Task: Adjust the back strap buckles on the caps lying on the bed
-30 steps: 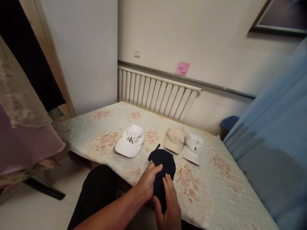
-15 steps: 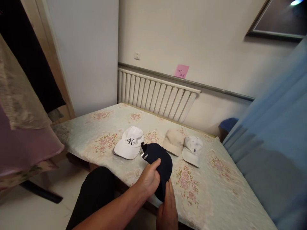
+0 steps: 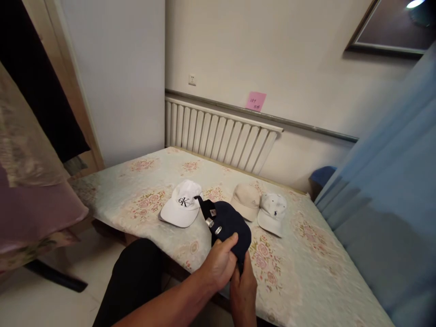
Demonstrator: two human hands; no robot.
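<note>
A dark navy cap (image 3: 228,222) is held above the near edge of a flower-patterned bed (image 3: 143,200), its back strap and metal buckle turned up toward me. My left hand (image 3: 220,263) is closed on the cap's near side, thumb on top. My right hand (image 3: 242,286) grips the cap from underneath, fingers curled against it. On the bed behind lie a white cap with a black logo (image 3: 180,206), a beige cap (image 3: 245,200) and a white cap (image 3: 272,211) side by side.
A white radiator (image 3: 221,138) runs along the wall behind the bed, with a pink note (image 3: 255,101) above it. A blue curtain (image 3: 384,190) hangs at right. Pink and beige bedding (image 3: 30,200) sits at left. My dark trouser leg (image 3: 136,272) is below.
Both hands have turned the navy cap over and lifted it slightly, so the strap and buckle now face up. The right hand has slid under the cap.
</note>
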